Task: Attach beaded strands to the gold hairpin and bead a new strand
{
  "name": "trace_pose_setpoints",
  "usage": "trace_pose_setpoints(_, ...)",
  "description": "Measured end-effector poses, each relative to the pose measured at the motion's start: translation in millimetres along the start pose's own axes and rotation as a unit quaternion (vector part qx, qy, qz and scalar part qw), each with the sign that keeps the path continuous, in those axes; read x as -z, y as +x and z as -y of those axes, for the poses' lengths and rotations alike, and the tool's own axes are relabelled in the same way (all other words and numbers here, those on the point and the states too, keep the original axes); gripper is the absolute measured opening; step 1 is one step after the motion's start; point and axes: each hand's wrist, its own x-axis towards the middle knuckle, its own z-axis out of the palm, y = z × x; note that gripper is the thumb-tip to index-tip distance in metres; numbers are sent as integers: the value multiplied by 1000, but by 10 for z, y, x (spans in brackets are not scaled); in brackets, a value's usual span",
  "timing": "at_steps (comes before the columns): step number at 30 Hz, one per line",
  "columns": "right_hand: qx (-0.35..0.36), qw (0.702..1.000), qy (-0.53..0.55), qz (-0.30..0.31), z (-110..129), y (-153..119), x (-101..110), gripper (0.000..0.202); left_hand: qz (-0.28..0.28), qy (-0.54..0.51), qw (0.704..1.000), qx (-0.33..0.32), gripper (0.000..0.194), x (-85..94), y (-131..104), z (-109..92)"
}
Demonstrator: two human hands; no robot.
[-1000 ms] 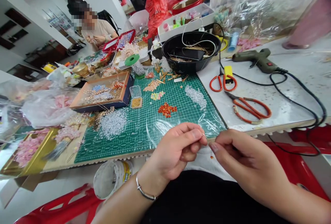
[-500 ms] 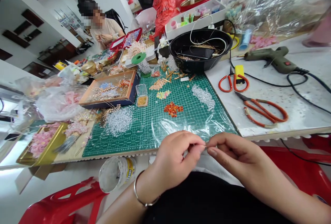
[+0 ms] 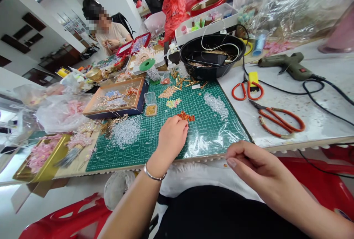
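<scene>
My right hand (image 3: 246, 161) is closed in a pinch, holding a thin wire (image 3: 220, 155) whose end sticks out to the left. A tiny orange bit shows just below those fingertips. Over the green cutting mat (image 3: 155, 136), my left hand (image 3: 173, 136) has its fingers bent and together at the near edge of a small pile of orange beads (image 3: 188, 116). Its fingertips are hidden, so whatever they pinch cannot be made out. Clear beads (image 3: 217, 105) lie to the right of that pile, and a larger heap of pale beads (image 3: 125, 132) lies to the left.
Orange-handled pliers (image 3: 280, 119), smaller orange-handled cutters (image 3: 247, 90) and a glue gun (image 3: 290, 66) lie on the right. A black basin (image 3: 190, 67) stands behind the mat. At left are an open box (image 3: 116, 113) and a gold tray (image 3: 49, 165). Another person sits across.
My left hand has left the right fingertips and moved forward and left to the orange beads. The right hand stays nearly in place, still pinching the wire.
</scene>
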Motion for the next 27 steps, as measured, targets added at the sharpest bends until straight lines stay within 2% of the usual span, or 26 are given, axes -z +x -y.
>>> trace_pose_setpoints(6, -5, 999, 18, 34, -21, 15, -32, 30, 31, -4, 999, -30, 22, 56, 56, -31)
trace_pose_setpoints(12, -13, 999, 22, 32, -11, 18, -34, 27, 82, -46, 994, -61, 19, 101, 35, -106)
trace_pose_setpoints(15, -17, 999, 28, 17, -8, 5, -24, 25, 95, -89, 990, -47, 17, 113, 10, -123)
trace_pose_setpoints(19, -15, 1000, 19, -5, -36, -10, -7, 23, 84, -186, 979, 4, 14, 114, -32, -149)
trace_pose_setpoints(23, -6, 1000, -12, -11, -56, -1, -19, 20, 73, -329, 938, 80, 5, 84, -99, -244)
trace_pose_setpoints(25, 4, 999, -35, -29, -41, 14, -41, 18, 75, -398, 908, 107, 11, 83, -151, -333)
trace_pose_setpoints(27, 13, 997, -56, -53, -11, 30, -68, 17, 84, -490, 858, 133, 17, 106, -215, -441)
